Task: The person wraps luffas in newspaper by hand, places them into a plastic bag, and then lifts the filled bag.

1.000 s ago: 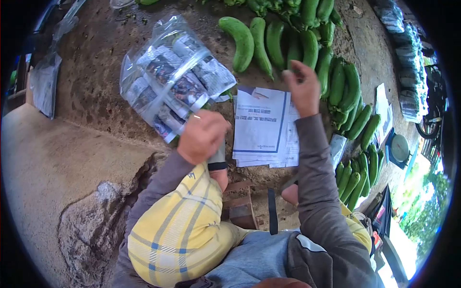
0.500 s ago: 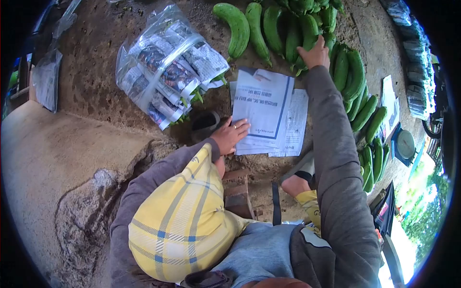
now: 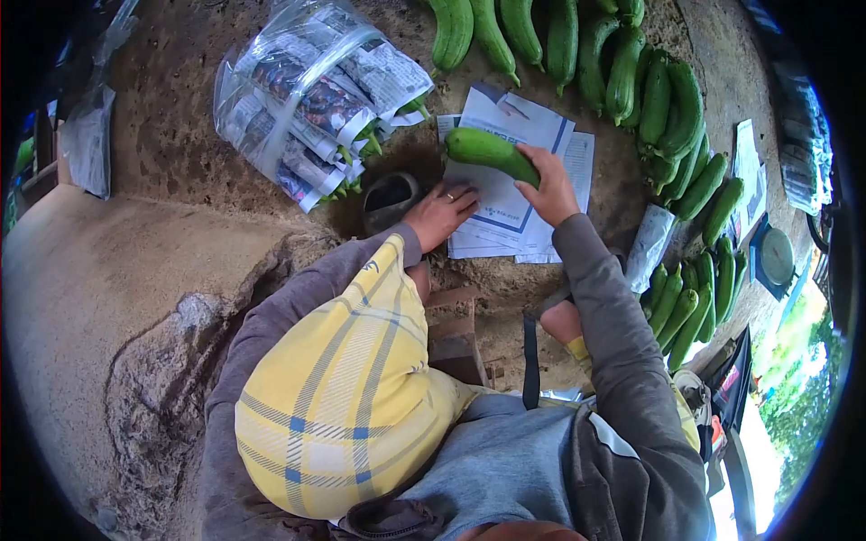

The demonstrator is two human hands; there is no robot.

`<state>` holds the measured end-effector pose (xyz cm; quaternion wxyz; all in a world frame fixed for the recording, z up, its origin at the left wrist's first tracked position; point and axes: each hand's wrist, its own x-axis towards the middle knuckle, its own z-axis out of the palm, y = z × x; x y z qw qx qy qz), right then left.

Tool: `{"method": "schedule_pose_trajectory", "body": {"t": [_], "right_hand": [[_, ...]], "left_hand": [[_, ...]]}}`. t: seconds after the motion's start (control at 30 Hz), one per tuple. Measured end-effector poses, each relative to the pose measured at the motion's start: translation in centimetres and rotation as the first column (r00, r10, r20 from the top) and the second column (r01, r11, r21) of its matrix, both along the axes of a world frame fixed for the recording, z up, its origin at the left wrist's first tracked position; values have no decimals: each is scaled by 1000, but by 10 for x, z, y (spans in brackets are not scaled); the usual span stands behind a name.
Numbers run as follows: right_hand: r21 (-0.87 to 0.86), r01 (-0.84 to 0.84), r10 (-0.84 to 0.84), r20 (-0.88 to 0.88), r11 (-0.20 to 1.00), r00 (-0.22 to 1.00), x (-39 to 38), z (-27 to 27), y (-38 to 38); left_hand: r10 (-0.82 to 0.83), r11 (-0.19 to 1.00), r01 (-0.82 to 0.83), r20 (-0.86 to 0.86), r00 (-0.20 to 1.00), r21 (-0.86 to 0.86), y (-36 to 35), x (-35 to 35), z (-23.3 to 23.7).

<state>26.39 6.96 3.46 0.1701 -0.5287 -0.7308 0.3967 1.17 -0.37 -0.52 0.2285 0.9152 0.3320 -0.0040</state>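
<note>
My right hand (image 3: 555, 185) is wrapped round the stem end of a long green gourd (image 3: 483, 151), which lies crosswise over the upper part of a stack of printed paper sheets (image 3: 505, 216). At the left edge of the stack my left hand (image 3: 440, 215), wearing a ring, rests with its fingers laid on the paper. The top sheet has a blue border and sits at a slant over the others. Left of the papers, a clear plastic bag (image 3: 293, 117) holds several newspaper-wrapped gourds whose green ends stick out.
Rows of green gourds (image 3: 622, 81) lie along the far side and curve down the right. A paper-wrapped roll (image 3: 649, 248) lies near my right forearm. A scale (image 3: 774, 257) stands far right. A dark rounded object (image 3: 391, 194) is beside my left hand.
My right hand has taken a gourd from the far row and brought it down and left over the papers. The top sheet has turned slightly. My left hand stays at the paper's left edge.
</note>
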Motion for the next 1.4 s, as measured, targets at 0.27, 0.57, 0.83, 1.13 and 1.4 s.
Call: {"method": "schedule_pose_trajectory", "body": {"t": [0.27,0.57,0.83,1.13,1.4], "right_hand": [[258,-94,33,232,962,972,-17,3,-29],[72,-238,214,240,969,947,-27,-24,-102],[92,-185,182,47,978,982,-16,-26,-94],[0,31,-31,2,1000,1000,-7,20,-40],[126,-24,21,31,992,999,-13,-45,-1]], "left_hand": [[34,999,-34,85,996,-7,-1,-1,-5],[51,984,-43,37,998,-176,6,-2,7],[60,971,-33,112,992,-236,12,-6,20],[156,976,-110,257,954,-186,13,-6,16],[-40,999,39,228,973,10,18,-5,17]]}}
